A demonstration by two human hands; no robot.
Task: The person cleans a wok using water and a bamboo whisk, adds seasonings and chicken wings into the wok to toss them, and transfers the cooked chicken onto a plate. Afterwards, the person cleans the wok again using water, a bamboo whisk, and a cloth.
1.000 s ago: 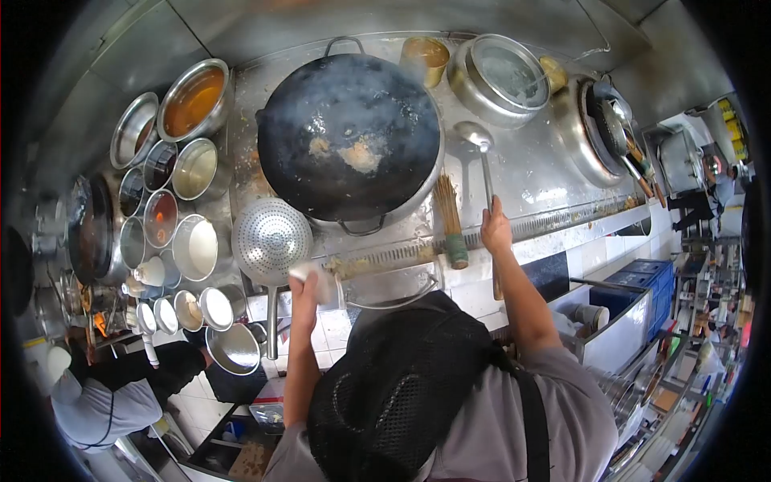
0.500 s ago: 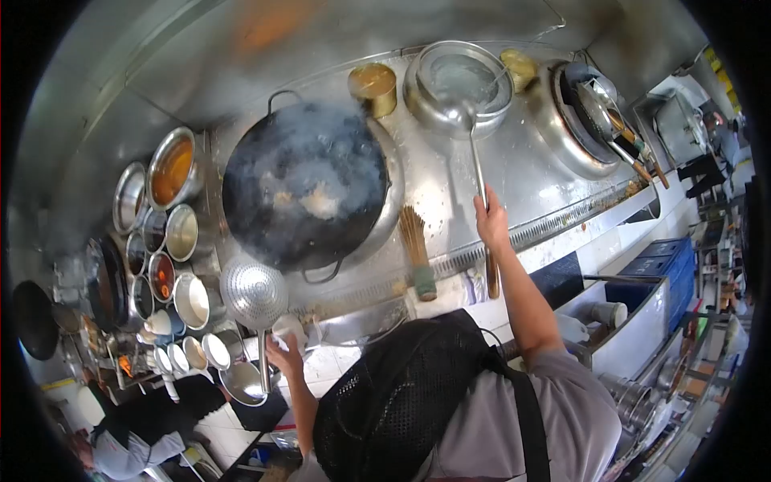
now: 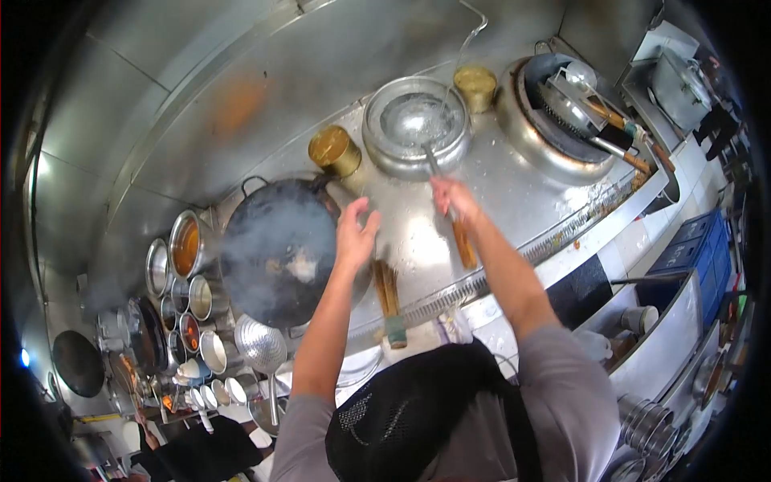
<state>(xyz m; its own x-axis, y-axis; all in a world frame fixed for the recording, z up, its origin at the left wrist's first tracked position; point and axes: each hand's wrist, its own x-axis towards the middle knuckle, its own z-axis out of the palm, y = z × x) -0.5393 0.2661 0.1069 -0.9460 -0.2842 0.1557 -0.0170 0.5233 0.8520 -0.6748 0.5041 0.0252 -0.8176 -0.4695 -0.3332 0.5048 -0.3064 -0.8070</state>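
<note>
Two bare forearms in grey sleeves stretched out past a black mesh cap (image 3: 401,418) and over the steel bench (image 3: 422,261). Nearest on the bench stood a bundled brush (image 3: 387,293), its green-bound end toward the person and its bristles pointing away. Off to its left, close to the wok, lay a perforated strainer (image 3: 261,344) with its handle toward the person.

The right hand (image 3: 454,199) had its grip closed around the ladle (image 3: 431,158), fingers wrapped on the shaft near the top of the wooden handle, whose end stuck out below the fist. The left hand (image 3: 357,230) held nothing that could be seen: its grip was about half open, fingers loosely curved, thumb apart. It showed at the right edge of the black wok (image 3: 265,297); whether it touched the rim could not be told. Smoke hung over the wok, and a pale patch (image 3: 301,265) marked its inside.

Farther on, the ladle's head was in the water of a round metal pot (image 3: 401,165); how deep was unclear. Two yellowish tins flanked that pot, one nearer the wok (image 3: 336,151), one beyond on the right (image 3: 476,90). A thin tap (image 3: 479,30) showed against the back wall.
</note>
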